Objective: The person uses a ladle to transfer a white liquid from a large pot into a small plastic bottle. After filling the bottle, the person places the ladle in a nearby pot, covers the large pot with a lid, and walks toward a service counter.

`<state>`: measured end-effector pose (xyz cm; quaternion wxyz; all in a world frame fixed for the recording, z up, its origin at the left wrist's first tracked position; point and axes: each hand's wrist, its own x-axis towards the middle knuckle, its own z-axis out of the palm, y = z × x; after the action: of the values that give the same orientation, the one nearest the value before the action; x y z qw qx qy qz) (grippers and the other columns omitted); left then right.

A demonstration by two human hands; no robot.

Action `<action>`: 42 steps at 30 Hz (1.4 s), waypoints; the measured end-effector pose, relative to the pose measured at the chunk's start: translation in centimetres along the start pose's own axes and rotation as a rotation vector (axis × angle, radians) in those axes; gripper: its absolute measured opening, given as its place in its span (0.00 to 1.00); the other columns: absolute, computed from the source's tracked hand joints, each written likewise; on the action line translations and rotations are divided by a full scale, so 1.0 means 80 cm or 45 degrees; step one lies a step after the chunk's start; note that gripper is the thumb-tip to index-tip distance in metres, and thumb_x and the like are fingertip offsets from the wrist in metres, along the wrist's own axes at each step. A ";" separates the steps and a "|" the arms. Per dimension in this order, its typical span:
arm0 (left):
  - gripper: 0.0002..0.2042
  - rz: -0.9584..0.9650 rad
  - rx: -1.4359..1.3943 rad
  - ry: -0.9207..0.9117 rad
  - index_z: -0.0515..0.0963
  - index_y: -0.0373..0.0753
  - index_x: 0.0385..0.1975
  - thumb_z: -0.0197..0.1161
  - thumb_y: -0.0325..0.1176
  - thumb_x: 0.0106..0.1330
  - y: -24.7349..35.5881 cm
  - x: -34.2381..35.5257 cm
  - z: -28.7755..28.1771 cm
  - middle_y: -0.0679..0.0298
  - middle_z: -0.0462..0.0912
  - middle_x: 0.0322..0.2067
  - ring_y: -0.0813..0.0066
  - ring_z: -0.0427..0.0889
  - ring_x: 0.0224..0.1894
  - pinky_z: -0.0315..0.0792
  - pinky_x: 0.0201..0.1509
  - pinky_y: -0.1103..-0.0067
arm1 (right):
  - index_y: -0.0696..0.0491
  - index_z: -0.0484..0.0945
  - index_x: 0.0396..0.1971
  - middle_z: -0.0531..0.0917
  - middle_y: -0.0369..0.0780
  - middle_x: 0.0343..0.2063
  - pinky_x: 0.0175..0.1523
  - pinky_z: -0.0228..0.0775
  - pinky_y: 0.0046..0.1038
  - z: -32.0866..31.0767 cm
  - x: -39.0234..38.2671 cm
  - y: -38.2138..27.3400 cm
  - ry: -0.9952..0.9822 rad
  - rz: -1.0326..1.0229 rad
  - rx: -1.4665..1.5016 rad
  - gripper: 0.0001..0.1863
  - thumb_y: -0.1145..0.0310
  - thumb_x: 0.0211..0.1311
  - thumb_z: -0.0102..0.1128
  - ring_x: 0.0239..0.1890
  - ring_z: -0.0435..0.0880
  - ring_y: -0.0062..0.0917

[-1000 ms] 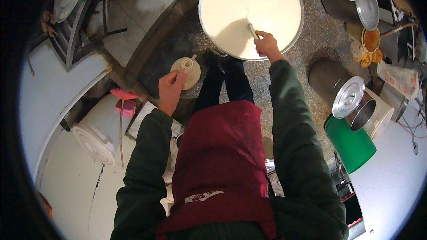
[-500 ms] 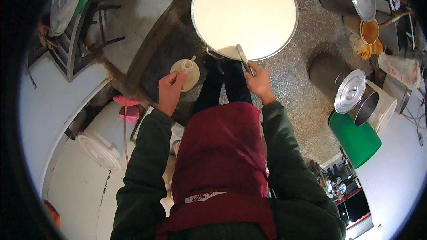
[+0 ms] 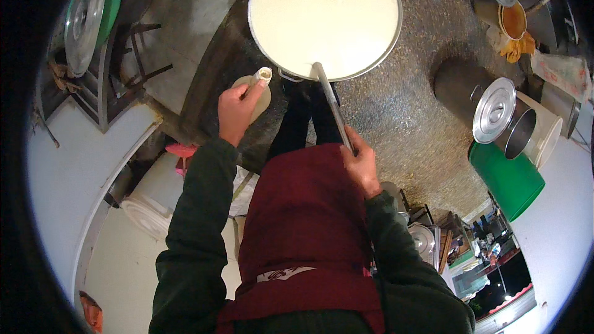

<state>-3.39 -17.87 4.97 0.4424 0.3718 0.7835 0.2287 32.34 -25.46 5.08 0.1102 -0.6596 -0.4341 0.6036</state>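
Note:
A wide metal pot (image 3: pixel 255 31), full of a pale cream liquid (image 3: pixel 325 18), stands before me. My right hand (image 3: pixel 362 164) is closed around the lower part of a long grey metal rod (image 3: pixel 333 106), whose rounded upper end overlaps the pot's near rim. Whether that end touches the liquid I cannot tell. To the left of the pot, my left hand (image 3: pixel 240 111) pinches a small whitish cylinder (image 3: pixel 264 75) with a round end facing up. Behind those fingers shows a round beige thing (image 3: pixel 262 104), partly hidden; its kind is unclear.
On the right stand a tall pot with a metal lid (image 3: pixel 495 110), a green barrel (image 3: pixel 508 179) and an orange-rimmed bucket (image 3: pixel 513 21) near yellow gloves (image 3: pixel 518 47). At left are a metal frame (image 3: pixel 102 80) and a white tub (image 3: pixel 151 201).
My right hand has drawn back toward my apron, and more of the rod's length shows. The left hand still pinches the cylinder, now a little higher in view. The whole view has shifted slightly.

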 end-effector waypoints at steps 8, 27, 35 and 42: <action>0.27 0.044 0.756 -0.126 0.88 0.34 0.31 0.70 0.58 0.70 0.087 0.051 0.032 0.46 0.86 0.30 0.46 0.87 0.36 0.77 0.41 0.56 | 0.52 0.78 0.73 0.87 0.54 0.62 0.66 0.81 0.38 -0.010 -0.051 0.008 0.071 -0.136 -0.076 0.31 0.75 0.70 0.69 0.66 0.86 0.49; 0.09 0.615 1.690 -0.227 0.93 0.45 0.34 0.66 0.34 0.66 0.162 0.161 0.123 0.54 0.94 0.37 0.54 0.95 0.42 0.86 0.43 0.63 | 0.50 0.79 0.74 0.88 0.52 0.43 0.48 0.84 0.41 -0.039 -0.080 -0.014 0.132 -0.407 -0.192 0.34 0.79 0.67 0.71 0.44 0.90 0.51; 0.14 0.580 1.593 -0.063 0.92 0.38 0.36 0.68 0.42 0.65 0.207 0.185 0.080 0.46 0.93 0.37 0.45 0.94 0.40 0.86 0.45 0.56 | 0.51 0.79 0.74 0.85 0.48 0.35 0.44 0.82 0.37 -0.051 -0.051 -0.044 0.184 -0.504 -0.219 0.34 0.79 0.67 0.70 0.34 0.87 0.42; 0.25 0.502 1.059 0.250 0.89 0.35 0.27 0.69 0.56 0.71 0.212 0.160 0.016 0.43 0.88 0.29 0.40 0.90 0.39 0.81 0.40 0.56 | 0.52 0.79 0.74 0.84 0.50 0.35 0.43 0.81 0.41 -0.055 -0.005 -0.079 0.269 -0.666 -0.222 0.34 0.81 0.67 0.68 0.34 0.85 0.48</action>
<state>-0.13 2.71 9.27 0.1278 0.6358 0.7611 0.0091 33.54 -20.29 10.69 0.2495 -0.5915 -0.6257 0.4432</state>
